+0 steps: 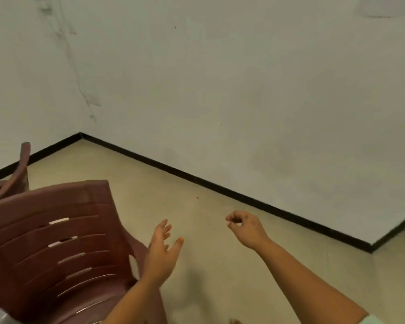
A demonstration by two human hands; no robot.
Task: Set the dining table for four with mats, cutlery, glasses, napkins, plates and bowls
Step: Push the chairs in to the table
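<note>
No mats, cutlery, glasses, napkins, plates or bowls show in the head view, and no dining table either. My left hand [162,250] hangs in the air over the floor with its fingers spread and relaxed, just right of a maroon plastic chair [56,249]. It holds nothing. My right hand [244,228] is raised over the floor further right, its fingers loosely curled downward around nothing.
The maroon chair with a slatted back fills the lower left; a second chair's arm [24,167] sticks up behind it. A pale wall with a black skirting [197,178] runs across the room corner. Beige floor [220,277] lies ahead.
</note>
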